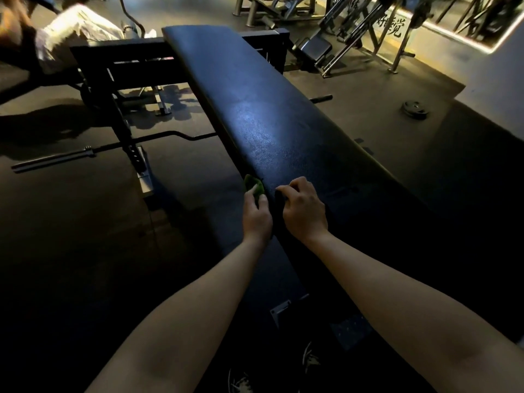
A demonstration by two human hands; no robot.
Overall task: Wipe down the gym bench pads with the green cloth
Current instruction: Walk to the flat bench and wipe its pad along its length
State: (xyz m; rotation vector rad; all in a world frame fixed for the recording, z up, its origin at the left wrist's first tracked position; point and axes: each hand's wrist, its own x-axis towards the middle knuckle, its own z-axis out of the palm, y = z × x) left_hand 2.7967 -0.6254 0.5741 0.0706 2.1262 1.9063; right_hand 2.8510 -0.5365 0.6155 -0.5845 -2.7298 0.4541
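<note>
A long black padded bench [255,109] runs from the upper middle down toward me. My left hand [257,215] holds the green cloth [254,186] against the pad's left edge, fingers curled round it. My right hand [303,209] sits just to the right on the pad's top, fingers curled down onto the surface; what lies under them is too dark to tell. Most of the cloth is hidden by my left hand.
A barbell [113,146] lies on the floor to the left beside the bench's black frame [119,89]. A weight plate [414,109] lies on the floor at the right. Other gym machines [354,32] stand at the back. A person in light clothing [71,29] is at the upper left.
</note>
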